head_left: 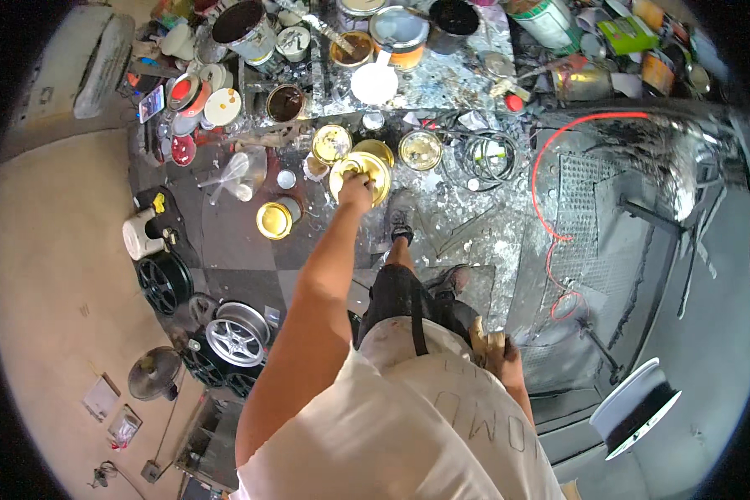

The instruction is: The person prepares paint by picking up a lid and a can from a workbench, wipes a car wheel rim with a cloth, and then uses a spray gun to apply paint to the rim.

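Observation:
My left hand (356, 190) reaches far forward, with its fingers bent down onto a round gold-yellow paint container (378, 180). What the fingertips pinch there is hidden by the hand. An open can of gold paint (274, 220) stands to the left of it. Beyond the hand, a gold-smeared tin (332, 143) is on the left and a paint-spattered tin (421, 150) on the right. My right hand (502, 357) hangs low at my right side, fingers curled around a pale tan object (479, 340) whose kind I cannot make out.
A paint-stained bench (304, 72) crowded with cans spans the far side. A red hose (535, 187) curves down on the right, and a black cable (512, 158) lies coiled nearby. Wheel rims (237, 333) sit at left; a white-edged wheel (635, 410) stands at lower right.

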Tool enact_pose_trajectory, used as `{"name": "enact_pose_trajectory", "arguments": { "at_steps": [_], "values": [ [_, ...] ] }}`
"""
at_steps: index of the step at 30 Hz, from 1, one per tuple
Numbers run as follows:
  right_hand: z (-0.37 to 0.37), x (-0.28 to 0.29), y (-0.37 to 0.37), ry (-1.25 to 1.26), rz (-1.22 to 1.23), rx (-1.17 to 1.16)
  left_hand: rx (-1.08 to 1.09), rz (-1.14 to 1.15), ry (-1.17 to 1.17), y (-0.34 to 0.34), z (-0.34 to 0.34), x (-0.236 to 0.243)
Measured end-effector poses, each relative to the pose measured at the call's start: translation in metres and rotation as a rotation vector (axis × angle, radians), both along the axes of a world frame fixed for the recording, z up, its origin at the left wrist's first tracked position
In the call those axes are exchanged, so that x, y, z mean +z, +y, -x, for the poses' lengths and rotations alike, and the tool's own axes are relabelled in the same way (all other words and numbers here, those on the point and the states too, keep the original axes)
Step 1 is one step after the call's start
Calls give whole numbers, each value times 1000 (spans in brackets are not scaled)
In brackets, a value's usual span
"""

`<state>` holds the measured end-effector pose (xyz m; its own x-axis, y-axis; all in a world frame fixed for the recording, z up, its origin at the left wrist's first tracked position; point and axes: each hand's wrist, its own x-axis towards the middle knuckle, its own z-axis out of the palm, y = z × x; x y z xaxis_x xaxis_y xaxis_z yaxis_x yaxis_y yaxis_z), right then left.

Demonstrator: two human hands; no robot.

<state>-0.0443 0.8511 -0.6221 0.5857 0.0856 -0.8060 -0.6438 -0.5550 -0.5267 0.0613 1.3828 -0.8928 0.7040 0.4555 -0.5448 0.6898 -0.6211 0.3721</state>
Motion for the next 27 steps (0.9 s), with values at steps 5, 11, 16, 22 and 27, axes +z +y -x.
{"name": "enact_pose_trajectory", "arguments": {
  "at_steps": [5, 11, 16, 22, 27],
  "values": [
    [-4, -40, -26, -22, -198, -48, -333, -8, -211, -59, 29, 129],
    [-48, -29, -15, -55, -569, -56, -627, 23, -4, -132, 38, 283],
    [-85, -19, -15, -112, -610, 28, -1130, 38, -131, -206, 20, 371],
    [-108, -26, -27, -435, -463, 261, -1426, 167, 138, -324, 3, 420],
    [-94, -62, -39, -255, -470, 173, -1523, 228, 245, -399, 22, 390]
  ]
}}
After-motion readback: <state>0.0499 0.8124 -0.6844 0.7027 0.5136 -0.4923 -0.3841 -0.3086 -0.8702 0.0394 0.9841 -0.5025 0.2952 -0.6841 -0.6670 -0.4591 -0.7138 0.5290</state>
